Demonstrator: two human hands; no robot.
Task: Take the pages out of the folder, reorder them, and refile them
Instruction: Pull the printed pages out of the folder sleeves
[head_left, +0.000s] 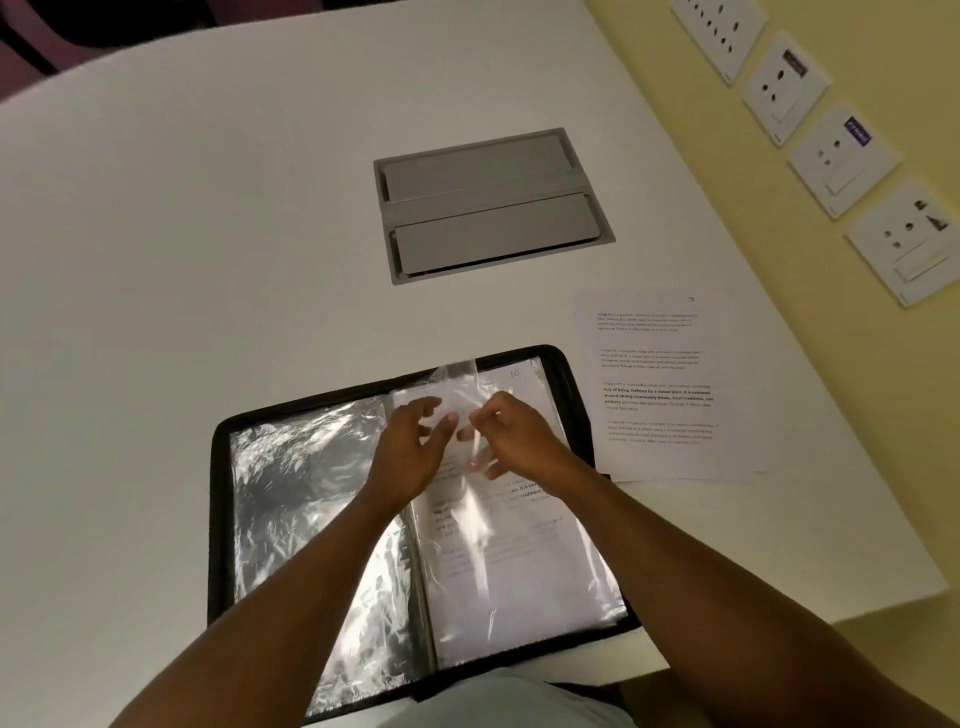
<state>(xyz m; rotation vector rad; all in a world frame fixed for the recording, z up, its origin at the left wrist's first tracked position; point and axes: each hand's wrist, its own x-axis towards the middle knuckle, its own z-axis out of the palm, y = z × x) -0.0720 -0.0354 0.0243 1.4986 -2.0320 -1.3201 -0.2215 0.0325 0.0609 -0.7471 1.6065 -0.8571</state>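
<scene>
Clear plastic catches the light as both hands meet over the open folder (223, 519), which lies flat at the near edge of the white table (208, 234). Its spine runs near to far, and so does the sleeve (462, 387) being worked, its open mouth at the far end. Left hand (410, 452) has curled fingers on the sleeve's far-left corner; right hand (514, 434) pinches the film just beside it, fingers narrow. Whether paper sits in that pinch, too blurred to call. A printed page (519, 571) sits under the film on the right half, marked 10 at the top. Pulled pages (660, 384) lie on the table just right of the folder, so my read is the right hand is nearer for carrying a sheet out far-and-right.
</scene>
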